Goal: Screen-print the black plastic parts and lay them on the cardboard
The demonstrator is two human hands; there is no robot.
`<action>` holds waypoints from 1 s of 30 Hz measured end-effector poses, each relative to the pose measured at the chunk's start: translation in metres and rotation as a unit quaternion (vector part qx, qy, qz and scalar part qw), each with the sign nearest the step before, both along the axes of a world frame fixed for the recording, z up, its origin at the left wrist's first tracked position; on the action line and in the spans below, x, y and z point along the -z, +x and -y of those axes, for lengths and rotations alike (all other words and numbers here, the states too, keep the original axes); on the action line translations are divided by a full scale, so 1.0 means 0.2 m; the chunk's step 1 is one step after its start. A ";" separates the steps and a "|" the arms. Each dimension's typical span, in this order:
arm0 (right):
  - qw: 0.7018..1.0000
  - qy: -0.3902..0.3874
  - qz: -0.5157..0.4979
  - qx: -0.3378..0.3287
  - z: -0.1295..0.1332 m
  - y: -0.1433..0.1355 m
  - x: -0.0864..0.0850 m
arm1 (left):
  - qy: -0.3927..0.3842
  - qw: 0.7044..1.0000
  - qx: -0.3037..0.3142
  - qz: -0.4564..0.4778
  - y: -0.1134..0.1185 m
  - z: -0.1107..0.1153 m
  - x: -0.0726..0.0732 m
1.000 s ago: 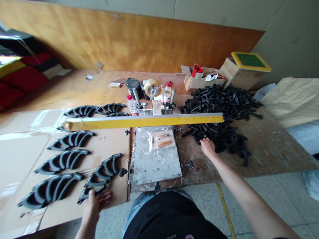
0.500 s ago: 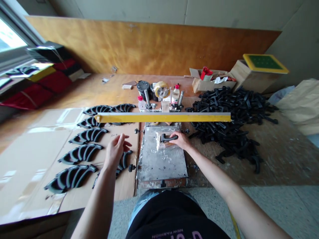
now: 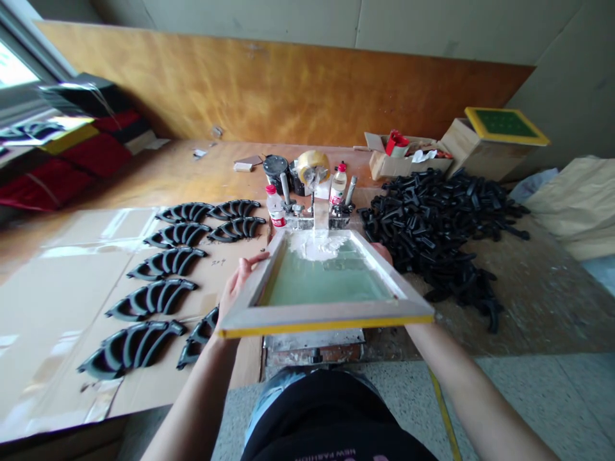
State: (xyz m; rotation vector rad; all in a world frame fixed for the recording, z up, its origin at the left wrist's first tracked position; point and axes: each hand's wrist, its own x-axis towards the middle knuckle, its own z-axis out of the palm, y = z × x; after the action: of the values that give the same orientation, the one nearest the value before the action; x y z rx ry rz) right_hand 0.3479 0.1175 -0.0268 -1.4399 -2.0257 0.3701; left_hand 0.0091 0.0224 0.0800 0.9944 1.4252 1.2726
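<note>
Gripped the green-meshed screen frame (image 3: 331,283) by opposite sides at picture centre, using the left hand (image 3: 234,282) and mostly hidden right hand (image 3: 383,251), apparently positioning it above the metal plate (image 3: 314,339), and needed even, level control next.

The left hand (image 3: 237,280) touches the left side of a pale-framed screen (image 3: 327,312); the right hand (image 3: 383,253), largely hidden, is at its right. White paste (image 3: 321,247) lies toward the far end. Black curved parts (image 3: 133,349) line cardboard (image 3: 57,288) at left; more heap (image 3: 432,218) at right.
</note>
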 end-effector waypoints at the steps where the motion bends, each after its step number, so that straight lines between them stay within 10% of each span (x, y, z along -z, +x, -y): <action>1: 0.999 0.015 -0.002 0.036 -0.04 0.02 -0.04 | -0.036 0.999 0.018 -0.016 -0.02 0.05 0.05; 4: 0.992 0.092 0.019 0.085 -0.15 -0.08 -0.17 | -0.112 0.991 0.055 -0.043 -0.04 0.14 0.25; 11: 0.980 0.036 0.181 -0.080 -0.26 -0.53 -0.23 | -0.122 0.989 0.047 -0.076 -0.04 0.15 0.67; 16: 0.948 0.033 0.234 -0.213 -0.08 -0.48 -0.17 | -0.131 0.986 0.053 -0.082 -0.04 0.16 0.63; 21: 0.903 0.037 0.215 -0.371 0.01 -0.38 -0.29 | -0.125 0.989 0.041 -0.071 -0.02 0.17 0.60; 30: 0.928 0.113 0.211 -0.284 0.09 -0.44 -0.15 | -0.140 0.988 0.038 -0.053 -0.03 0.17 0.56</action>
State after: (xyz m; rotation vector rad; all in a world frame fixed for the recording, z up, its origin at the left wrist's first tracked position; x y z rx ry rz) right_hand 0.2596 0.0993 0.0039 -0.8138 -2.7279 0.0478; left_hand 0.0035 -0.0125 -0.0320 0.9250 1.5818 0.9436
